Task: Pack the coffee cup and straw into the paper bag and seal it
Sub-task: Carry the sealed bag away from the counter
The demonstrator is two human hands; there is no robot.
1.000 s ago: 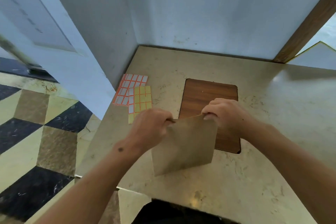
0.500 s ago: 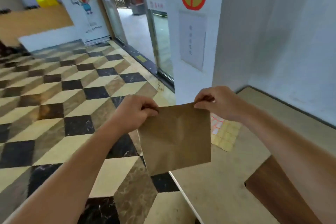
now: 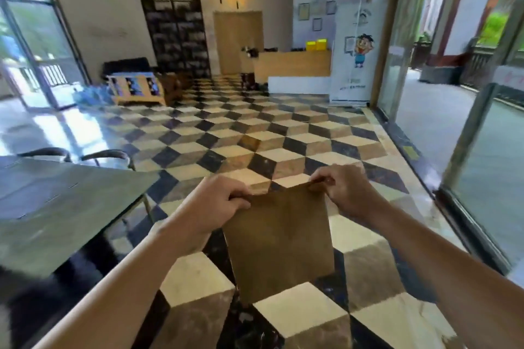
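A flat brown paper bag (image 3: 279, 238) hangs in front of me above the checkered floor. My left hand (image 3: 215, 207) grips its top left corner with curled fingers. My right hand (image 3: 343, 190) pinches its top right corner. The bag looks flat, with its upper edge stretched between both hands. No coffee cup or straw is in view.
A dark grey table (image 3: 56, 207) stands at my left, with chairs (image 3: 105, 154) behind it. The checkered tile floor (image 3: 255, 144) runs ahead to a wooden counter (image 3: 292, 65). Glass doors (image 3: 482, 164) line the right side.
My view has swung left from the beige counter with its sticker sheets to the open room. Both hands kept hold of the bag's top corners and carried it along.
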